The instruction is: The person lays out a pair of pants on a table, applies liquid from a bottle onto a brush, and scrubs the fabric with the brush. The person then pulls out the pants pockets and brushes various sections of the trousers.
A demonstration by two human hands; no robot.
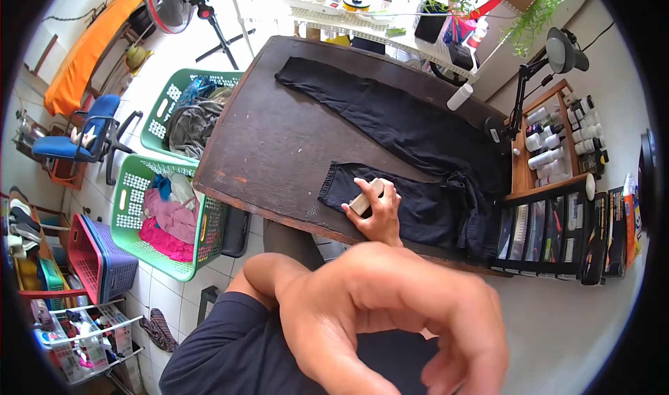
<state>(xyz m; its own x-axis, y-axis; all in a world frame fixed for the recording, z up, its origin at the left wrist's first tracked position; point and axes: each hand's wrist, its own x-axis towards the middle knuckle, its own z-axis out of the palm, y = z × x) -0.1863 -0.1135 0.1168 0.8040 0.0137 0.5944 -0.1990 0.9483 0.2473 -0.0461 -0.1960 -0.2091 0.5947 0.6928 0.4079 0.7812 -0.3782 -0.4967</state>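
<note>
My right hand (pixel 380 214) is closed around a small beige block (pixel 366 197), its sides pinched between thumb and fingers. Whether bristles sit under the block I cannot tell. It rests on the lower leg of a pair of black trousers (pixel 411 123), near the hem. The trousers lie spread on a dark brown table (pixel 258 137), legs apart and cuffs to the left. Close to the camera, my left hand (pixel 390 304) is raised, its fingers curved and apart from the thumb, with nothing visible in it. It hides my right forearm.
Green laundry baskets (pixel 188 266) with clothes stand left of the table. A white bottle (pixel 460 97) is at the table's far edge. On the right are a desk lamp (pixel 564 52), a wooden rack (pixel 520 159) of bottles and black drawers (pixel 540 231). A fan (pixel 167 5) stands behind.
</note>
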